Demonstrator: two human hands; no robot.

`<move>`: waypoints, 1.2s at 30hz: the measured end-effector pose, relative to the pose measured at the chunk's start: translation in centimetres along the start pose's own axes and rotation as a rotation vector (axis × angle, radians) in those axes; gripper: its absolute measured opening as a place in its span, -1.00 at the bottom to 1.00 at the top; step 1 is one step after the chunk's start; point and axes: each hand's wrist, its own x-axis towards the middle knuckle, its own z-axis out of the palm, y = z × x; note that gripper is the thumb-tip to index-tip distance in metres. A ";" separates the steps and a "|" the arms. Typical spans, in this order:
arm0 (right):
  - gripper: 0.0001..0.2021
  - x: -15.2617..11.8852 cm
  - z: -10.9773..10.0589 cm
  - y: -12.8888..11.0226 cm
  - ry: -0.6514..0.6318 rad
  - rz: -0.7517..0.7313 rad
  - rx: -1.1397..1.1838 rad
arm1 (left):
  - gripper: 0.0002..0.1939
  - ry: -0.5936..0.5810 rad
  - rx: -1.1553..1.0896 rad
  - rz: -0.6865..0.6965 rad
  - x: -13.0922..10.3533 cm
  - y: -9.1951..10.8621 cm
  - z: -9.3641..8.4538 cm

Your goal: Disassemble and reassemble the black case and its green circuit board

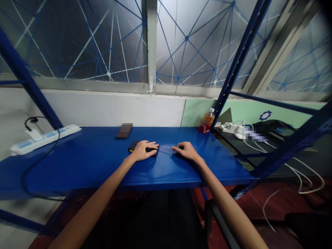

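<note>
no legible text, labels or numbers anywhere

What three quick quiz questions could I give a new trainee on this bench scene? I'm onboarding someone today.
1. True or false: the left hand rests on a small black device on the blue shelf.
2. Which stands at the shelf's far right? A) bottle of orange drink B) mug C) lamp
3. Fill in: the white power strip lies at the far ____ of the shelf.

Key: 1 true; 2 A; 3 left.
</note>
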 end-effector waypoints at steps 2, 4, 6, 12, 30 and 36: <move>-0.43 0.0 0.1 0.1 -0.003 -0.007 0.007 | -0.72 0.005 -0.001 0.001 0.0 -0.1 0.1; -0.43 0.0 0.1 0.1 -0.003 -0.011 0.006 | -0.73 0.009 0.001 0.002 0.0 -0.1 0.1; -0.44 0.0 0.2 0.1 -0.001 -0.007 0.003 | -0.74 0.013 0.003 0.006 0.1 -0.2 0.1; -0.50 0.0 -0.1 0.2 -0.016 0.009 -0.001 | -0.75 0.018 0.004 0.007 0.1 -0.2 0.2; -0.63 -0.2 0.1 -0.1 -0.005 -0.014 -0.003 | -0.77 0.100 0.042 -0.005 0.0 0.0 0.8; -0.57 -0.1 -0.2 0.2 -0.015 -0.019 -0.036 | -0.78 0.119 0.030 -0.005 0.0 0.2 0.9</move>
